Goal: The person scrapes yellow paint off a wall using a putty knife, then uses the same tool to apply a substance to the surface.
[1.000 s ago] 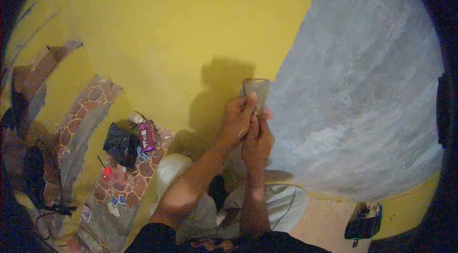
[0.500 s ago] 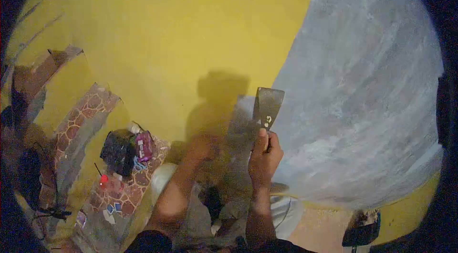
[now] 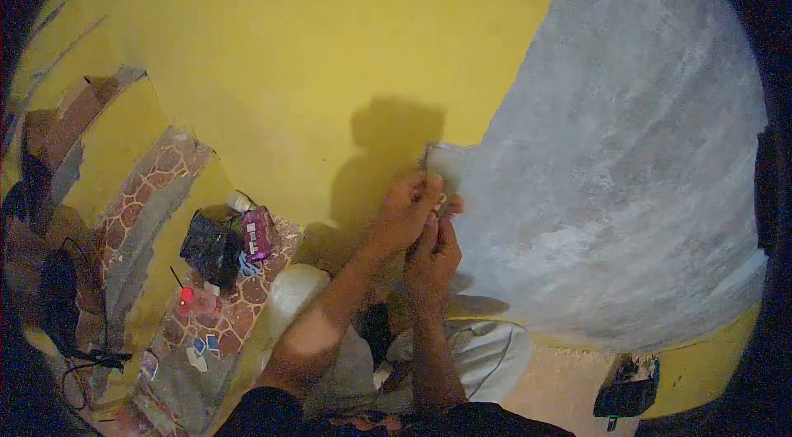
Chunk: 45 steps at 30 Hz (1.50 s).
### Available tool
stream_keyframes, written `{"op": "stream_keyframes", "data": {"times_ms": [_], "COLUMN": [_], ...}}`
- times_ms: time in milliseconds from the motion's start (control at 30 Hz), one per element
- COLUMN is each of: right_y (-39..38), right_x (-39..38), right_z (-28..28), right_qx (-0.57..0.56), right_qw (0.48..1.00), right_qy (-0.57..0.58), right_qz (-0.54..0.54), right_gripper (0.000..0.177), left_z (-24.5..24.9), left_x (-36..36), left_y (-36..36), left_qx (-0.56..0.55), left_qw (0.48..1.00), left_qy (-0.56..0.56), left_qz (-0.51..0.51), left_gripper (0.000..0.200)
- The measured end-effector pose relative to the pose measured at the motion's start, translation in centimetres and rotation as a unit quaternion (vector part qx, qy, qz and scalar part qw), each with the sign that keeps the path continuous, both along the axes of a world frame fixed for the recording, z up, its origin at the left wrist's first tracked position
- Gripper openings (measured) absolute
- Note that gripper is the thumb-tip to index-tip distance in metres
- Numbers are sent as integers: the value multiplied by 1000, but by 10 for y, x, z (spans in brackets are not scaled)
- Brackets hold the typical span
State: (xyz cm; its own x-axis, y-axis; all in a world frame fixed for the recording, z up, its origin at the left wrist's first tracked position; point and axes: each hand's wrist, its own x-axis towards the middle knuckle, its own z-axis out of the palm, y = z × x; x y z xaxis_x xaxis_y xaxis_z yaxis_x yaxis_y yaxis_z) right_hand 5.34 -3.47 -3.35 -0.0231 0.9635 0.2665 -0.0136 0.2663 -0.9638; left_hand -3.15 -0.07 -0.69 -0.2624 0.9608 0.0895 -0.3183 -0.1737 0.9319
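We see the right hand [image 3: 431,262] closed around the narrow lower end of a flat, grey, tapered metal scraper [image 3: 452,161], upright where a smooth yellow wall [image 3: 289,41] meets a mottled grey area [image 3: 610,148]. The left hand [image 3: 398,213] touches the scraper with curled fingers (whether they pinch it, we cannot tell). Farther left, a crumpled black plastic bag [image 3: 208,246] lies beside a shiny purple packet [image 3: 258,231].

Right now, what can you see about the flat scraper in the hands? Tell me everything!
The scraper looks like flat grey metal, with pale marks near its narrow end. Its wide edge points up. The left grip holds its left side, and the right grip holds it lower down, hiding the bottom. It's in front of the wall; I can't tell whether they touch.
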Motion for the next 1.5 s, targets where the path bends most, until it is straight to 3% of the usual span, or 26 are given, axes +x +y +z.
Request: {"op": "stream_keyframes", "data": {"times_ms": [67,233,267,333,400,500,567,767,933,1000,1100,1233,1300,1367,1400,1467,1500], "right_y": [0,8,8,-1,-10,-13,-10,0,-4,3,17,19,20,10,6,0,0], "right_x": [-4,-6,-8,-13,-16,-15,-12,-14,-17,-22,-39,-61,-61,-37,-27,-11,-8], "right_z": [-2,-17,-16,-6,7,13,7,2,10,-7,-52,-64,-56,-33,-25,-17,-17], "right_qx": [62,86,101,65,27,47,-13,98,33,29,21,114,145,-39,-38,-10,-10], "right_qw": [993,992,989,995,999,996,998,989,998,999,997,981,973,976,977,1000,1000], "right_qy": [-87,-77,-80,-44,-5,-48,-39,-69,-25,-6,75,152,173,206,204,10,5], "right_qz": [-52,-57,-75,-59,-45,-62,-38,-81,-50,-42,-3,-38,-49,53,49,24,20], "right_gripper": [36,39,40,39,39,39,40,41,43,45,50,52,53,45,45,43,43], "left_z": [-6,-14,2,6,-7,-9,0,-5,10,28,45,56,45,4,-11,7,13], "left_x": [0,-8,-7,-8,-9,-7,-6,-7,-7,-5,-14,-13,-10,-24,-28,-16,-10], "left_y": [1,9,-1,-1,7,7,-2,9,1,-7,-12,-24,-23,-8,-3,-23,-29], "left_qx": [22,43,29,14,14,-1,4,14,25,-46,-61,-43,14,25,32,19,6], "left_qw": [1000,994,998,996,997,997,998,998,998,983,966,944,972,988,995,994,992], "left_qy": [6,-37,24,83,-2,-30,-1,11,10,168,248,314,216,152,86,104,124], "left_qz": [-15,-89,-57,-21,-78,-73,-59,-66,-57,49,39,90,92,31,-30,-15,4], "left_gripper": [44,43,44,44,45,45,45,43,39,39,40,43,43,43,44,44,45]}}
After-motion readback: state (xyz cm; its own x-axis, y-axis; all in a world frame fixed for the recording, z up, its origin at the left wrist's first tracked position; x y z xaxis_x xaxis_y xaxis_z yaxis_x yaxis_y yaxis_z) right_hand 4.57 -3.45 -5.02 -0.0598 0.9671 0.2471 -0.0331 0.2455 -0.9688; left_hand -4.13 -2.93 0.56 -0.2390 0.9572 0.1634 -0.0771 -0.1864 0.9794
